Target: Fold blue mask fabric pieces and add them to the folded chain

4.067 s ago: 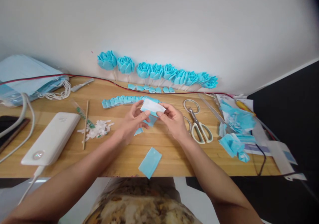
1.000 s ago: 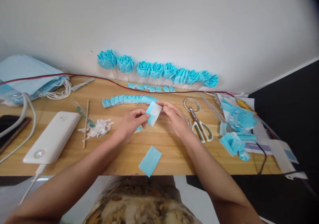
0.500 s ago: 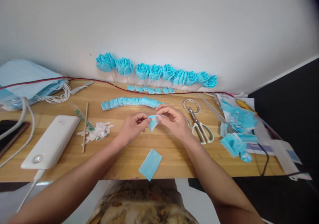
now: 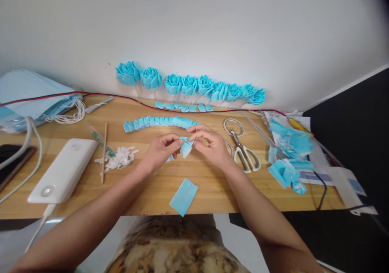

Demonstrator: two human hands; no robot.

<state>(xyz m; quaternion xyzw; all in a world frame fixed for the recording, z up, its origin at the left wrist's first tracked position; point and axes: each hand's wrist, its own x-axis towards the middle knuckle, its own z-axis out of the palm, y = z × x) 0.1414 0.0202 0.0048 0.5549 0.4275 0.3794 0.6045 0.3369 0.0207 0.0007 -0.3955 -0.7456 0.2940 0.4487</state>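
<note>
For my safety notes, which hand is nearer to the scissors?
Right: the right hand is just left of the scissors; the left hand is farther left, across the blue piece.

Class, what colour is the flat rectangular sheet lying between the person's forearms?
The sheet is light blue: head view.

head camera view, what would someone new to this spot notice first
Probably the row of bright blue flowers along the pale wall, at the back of the wooden table. Next, the left hand and right hand, holding a small folded blue piece near the middle. The white-handled scissors also stand out, lying just right of the hands.
</note>
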